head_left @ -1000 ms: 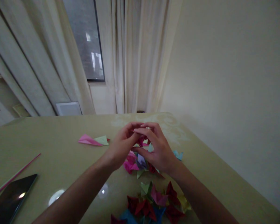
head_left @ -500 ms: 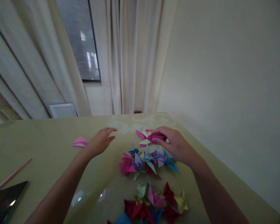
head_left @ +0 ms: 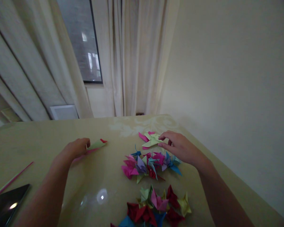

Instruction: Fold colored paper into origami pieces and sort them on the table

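The light green folded paper (head_left: 151,142) lies right of ctr in the frame, on top of some pink folded papers (head_left: 143,136). The right hand (head_left: 177,146) is at its right end; the grip is slightly wide, w/ thumb and index finger apart, and I cannot tell if they touch the paper. A pink piece could be dragged along, b/c the pieces overlap. Just below, in the ctr, is a row of folded shapes (head_left: 152,162); a low wrist could push it and poss. bend the thin points. Left of ctr, the left hand (head_left: 79,147) is at a green strip (head_left: 96,145) w/ red tip; its grip is partly hidden, so I cannot tell how closed. Too hard a squeeze could crease it. The glossy worktop (head_left: 104,170) may be slippery, i.e. light papers could slide.
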`<state>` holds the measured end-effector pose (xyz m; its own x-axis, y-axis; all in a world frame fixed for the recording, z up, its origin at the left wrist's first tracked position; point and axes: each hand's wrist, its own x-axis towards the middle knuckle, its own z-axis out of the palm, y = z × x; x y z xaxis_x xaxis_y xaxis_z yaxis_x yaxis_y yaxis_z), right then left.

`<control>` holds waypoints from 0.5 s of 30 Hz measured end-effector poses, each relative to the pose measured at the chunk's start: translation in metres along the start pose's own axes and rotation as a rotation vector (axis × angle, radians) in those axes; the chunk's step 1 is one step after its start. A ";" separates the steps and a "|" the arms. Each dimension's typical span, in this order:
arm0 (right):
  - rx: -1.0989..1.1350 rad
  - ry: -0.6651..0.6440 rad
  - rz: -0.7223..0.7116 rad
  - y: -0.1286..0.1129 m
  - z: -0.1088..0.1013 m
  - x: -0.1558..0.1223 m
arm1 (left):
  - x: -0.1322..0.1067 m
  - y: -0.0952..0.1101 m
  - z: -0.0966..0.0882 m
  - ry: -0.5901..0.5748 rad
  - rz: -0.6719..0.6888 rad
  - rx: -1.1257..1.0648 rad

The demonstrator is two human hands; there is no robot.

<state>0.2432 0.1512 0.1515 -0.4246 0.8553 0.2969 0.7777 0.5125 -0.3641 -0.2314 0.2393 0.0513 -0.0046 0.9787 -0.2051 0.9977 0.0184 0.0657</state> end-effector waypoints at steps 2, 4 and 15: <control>0.017 0.107 -0.019 -0.004 -0.005 -0.001 | -0.008 0.004 -0.012 0.004 0.052 -0.059; 0.035 0.202 -0.034 -0.012 -0.008 -0.003 | -0.017 0.010 -0.024 -0.005 0.113 -0.159; 0.212 0.419 -0.238 -0.075 -0.006 -0.020 | -0.081 0.039 -0.039 0.074 0.339 -0.614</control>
<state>0.1963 0.0949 0.1777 -0.3226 0.6317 0.7049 0.5526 0.7303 -0.4016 -0.1953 0.1684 0.1081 0.2736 0.9618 -0.0105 0.7261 -0.1994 0.6580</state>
